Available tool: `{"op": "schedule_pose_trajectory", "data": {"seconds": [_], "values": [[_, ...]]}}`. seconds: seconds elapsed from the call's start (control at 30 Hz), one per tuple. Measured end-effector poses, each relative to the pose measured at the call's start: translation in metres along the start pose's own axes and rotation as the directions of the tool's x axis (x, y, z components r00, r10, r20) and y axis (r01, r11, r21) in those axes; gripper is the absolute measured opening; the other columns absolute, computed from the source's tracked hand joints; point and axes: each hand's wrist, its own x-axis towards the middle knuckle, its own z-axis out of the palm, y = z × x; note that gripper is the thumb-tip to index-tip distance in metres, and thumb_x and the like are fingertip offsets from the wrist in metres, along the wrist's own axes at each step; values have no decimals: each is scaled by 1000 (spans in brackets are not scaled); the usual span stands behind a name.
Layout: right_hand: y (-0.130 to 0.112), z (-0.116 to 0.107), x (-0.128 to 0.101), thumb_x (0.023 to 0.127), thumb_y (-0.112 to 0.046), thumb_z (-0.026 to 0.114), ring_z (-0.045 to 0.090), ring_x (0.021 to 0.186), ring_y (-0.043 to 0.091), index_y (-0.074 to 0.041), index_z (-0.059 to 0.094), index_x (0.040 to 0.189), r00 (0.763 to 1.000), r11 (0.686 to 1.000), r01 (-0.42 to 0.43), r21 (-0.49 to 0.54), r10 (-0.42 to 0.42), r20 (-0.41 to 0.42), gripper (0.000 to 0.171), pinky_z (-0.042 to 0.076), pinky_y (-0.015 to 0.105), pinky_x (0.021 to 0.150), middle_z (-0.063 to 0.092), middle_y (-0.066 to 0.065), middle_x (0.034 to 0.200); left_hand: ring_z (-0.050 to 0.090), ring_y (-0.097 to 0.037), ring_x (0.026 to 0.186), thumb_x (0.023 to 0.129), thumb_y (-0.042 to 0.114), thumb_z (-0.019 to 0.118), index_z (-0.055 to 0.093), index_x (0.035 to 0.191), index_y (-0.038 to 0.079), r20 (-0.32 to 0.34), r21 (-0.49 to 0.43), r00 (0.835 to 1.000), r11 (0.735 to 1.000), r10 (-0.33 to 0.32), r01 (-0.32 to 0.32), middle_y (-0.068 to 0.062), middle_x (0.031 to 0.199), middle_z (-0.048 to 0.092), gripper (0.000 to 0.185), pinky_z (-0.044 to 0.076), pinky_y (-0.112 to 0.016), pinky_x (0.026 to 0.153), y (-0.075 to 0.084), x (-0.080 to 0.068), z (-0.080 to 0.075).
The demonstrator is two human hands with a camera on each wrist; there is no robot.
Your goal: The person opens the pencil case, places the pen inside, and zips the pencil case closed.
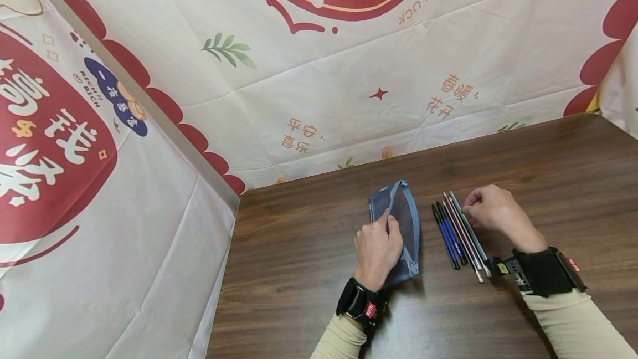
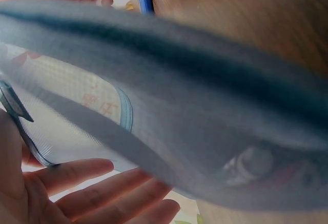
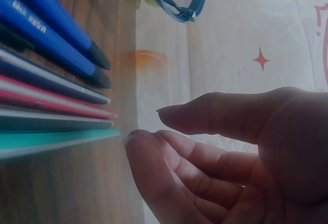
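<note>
A blue-grey mesh pencil case (image 1: 412,212) with a zip stands on the table, its mouth gaping. My left hand (image 1: 377,248) grips its left side wall. In the left wrist view several fingers (image 2: 102,196) lie along the outside of the mesh, and the case (image 2: 215,106) fills much of the picture. To the right of the case lie two blue pens (image 1: 445,237) with black ends and several pencils (image 1: 469,234), side by side. My right hand (image 1: 495,209) is just beside the pencils' far ends, fingers loosely bent, nothing between thumb and forefinger (image 3: 154,167).
The brown wooden table (image 1: 289,270) meets a printed white cloth (image 1: 319,82) at the back. Another printed cloth panel (image 1: 164,226) borders the left edge. Black straps (image 1: 543,273) with a camera sit on the wrists.
</note>
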Motion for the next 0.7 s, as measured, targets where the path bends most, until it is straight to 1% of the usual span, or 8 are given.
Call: {"op": "schedule_pose_trajectory", "data": {"seconds": [0.23,0.4,0.57,0.7], "values": [[6,2,3,95,-7,55,64,70,20,7,63,94,999,999,-43,-5,44,32,16,51,35,62,65,15,82,72,-28,72,102,33,41,73,121,18,-6,1,1000,1000,7,-7,-8,103,75,40,49,-36,55,0,0,0],[9,3,4,93,-7,56,64,69,18,4,64,88,997,997,-69,-25,70,27,15,50,34,61,66,12,79,71,-28,71,101,32,42,72,121,19,-8,4,1000,1000,4,-4,-8,102,75,39,49,-36,55,0,0,1],[13,6,5,92,-7,57,64,68,17,3,64,85,996,997,-79,-22,80,27,14,50,33,60,66,10,76,71,-28,69,102,33,41,72,121,19,-11,7,1000,1000,4,-4,-8,100,76,39,48,-35,53,-1,0,1],[15,8,6,92,-6,57,62,68,19,2,63,83,996,996,-83,-18,84,42,13,48,32,59,63,9,75,71,-27,68,102,33,41,72,121,19,-10,6,1000,1000,7,-7,-8,100,76,40,47,-34,52,-1,0,1]]}}
